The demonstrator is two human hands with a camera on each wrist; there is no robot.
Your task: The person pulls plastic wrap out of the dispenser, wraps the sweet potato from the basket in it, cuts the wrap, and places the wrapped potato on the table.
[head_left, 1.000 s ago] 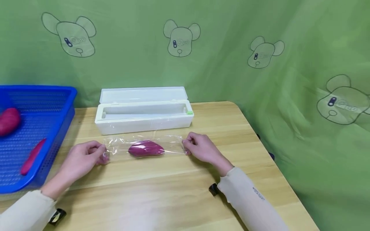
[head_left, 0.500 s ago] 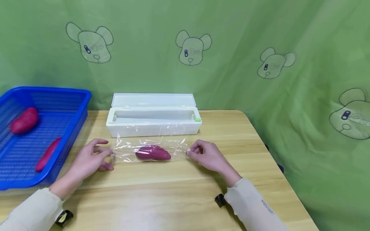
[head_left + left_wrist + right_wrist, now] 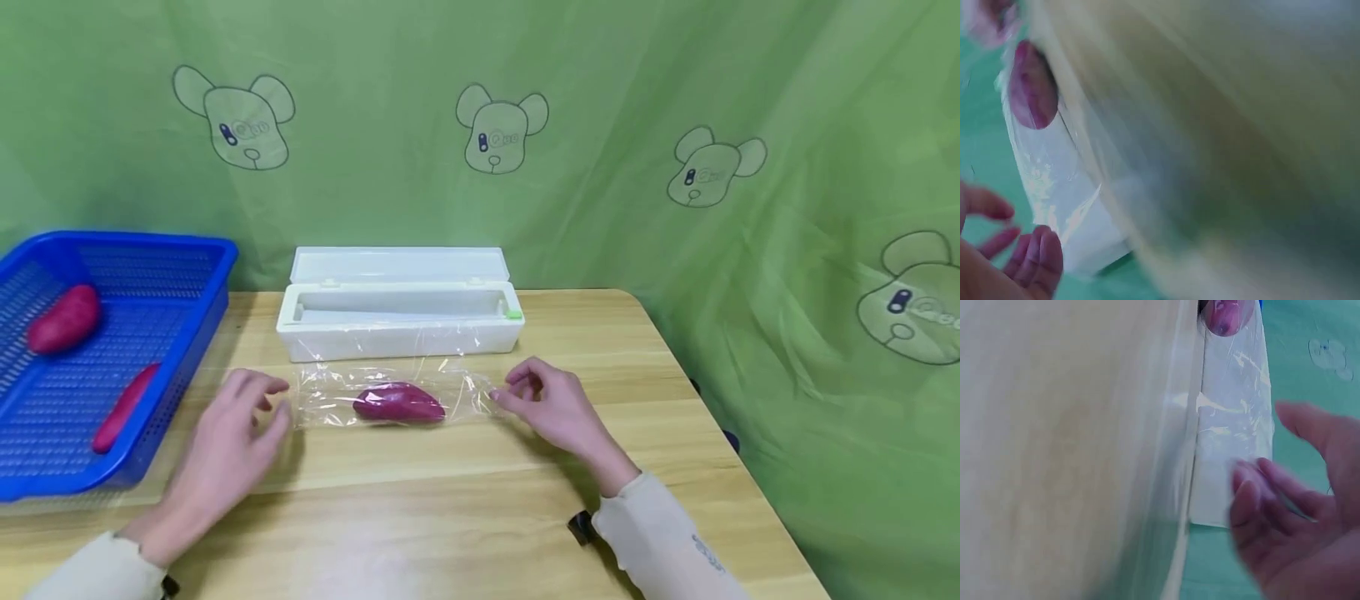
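A purple sweet potato (image 3: 398, 404) lies on the wooden counter (image 3: 465, 500), covered by a sheet of clear plastic wrap (image 3: 330, 400) that spreads flat to both sides of it. Just behind the wrap stands a white wrap dispenser box (image 3: 397, 321) with its lid open, and the film seems to run up to the front wall of the box.

The left hand (image 3: 228, 442) is released: its fingers are spread and relaxed, and they hover just beside the left end of the wrap. From the head view I cannot tell if a fingertip touches the film. In the left wrist view the fingers (image 3: 1038, 256) are loosely bent near the edge of the wrap and grasp nothing.

The right hand (image 3: 551, 408) is at the right end of the wrap. Its fingers are relaxed and slightly bent, with the fingertips at the edge of the film; the blurred right wrist view shows an open palm (image 3: 1310, 544) beside the wrap, holding nothing.

At the left side of the counter stands a blue basket (image 3: 187, 333). Inside it lie two more purple sweet potatoes, one (image 3: 63, 318) near the back and one (image 3: 123, 407) near the front wall.
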